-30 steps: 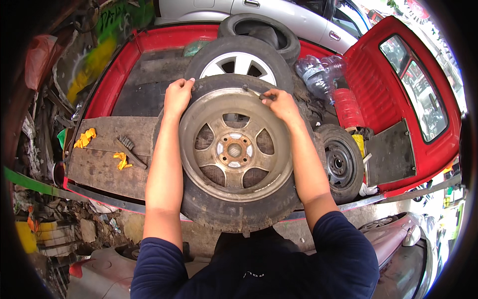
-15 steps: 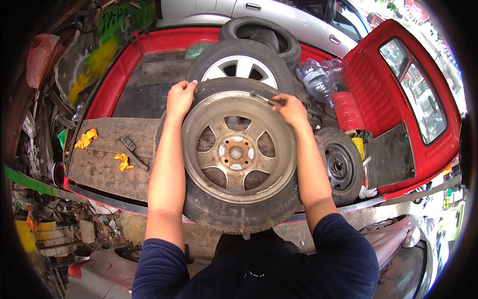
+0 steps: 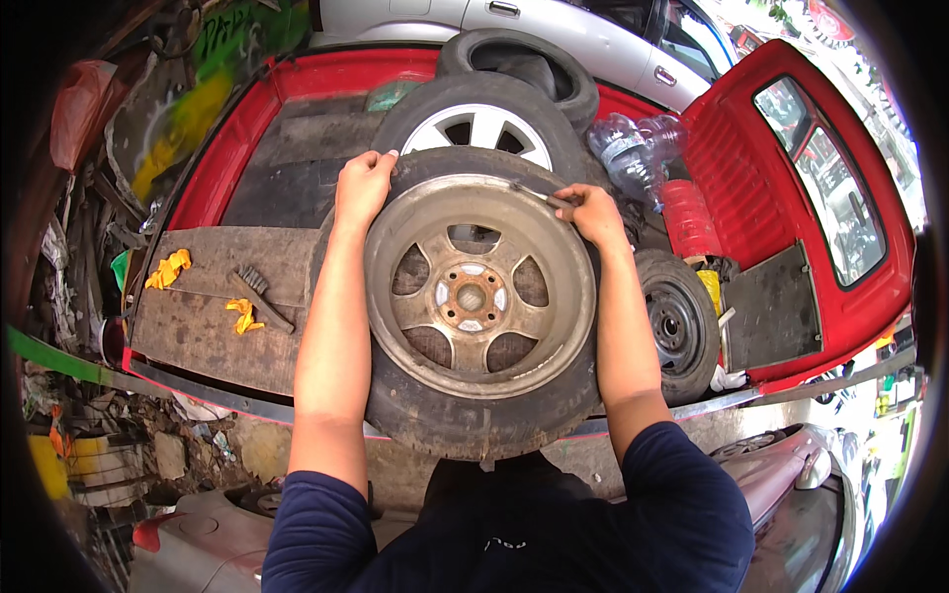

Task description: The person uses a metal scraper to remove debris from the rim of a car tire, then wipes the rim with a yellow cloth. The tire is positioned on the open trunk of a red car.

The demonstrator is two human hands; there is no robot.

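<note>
My right hand is pinching a thin tool near the top of the wheel rim. My left hand is curling by the tire's upper left; I can't tell if it's gripping. The tire is sitting between my arms, by the red truck bed.

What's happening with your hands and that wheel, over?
Left hand at tyre, upper left. Right hand holding slim tool by upper-right rim. Another wheel close behind.
</note>
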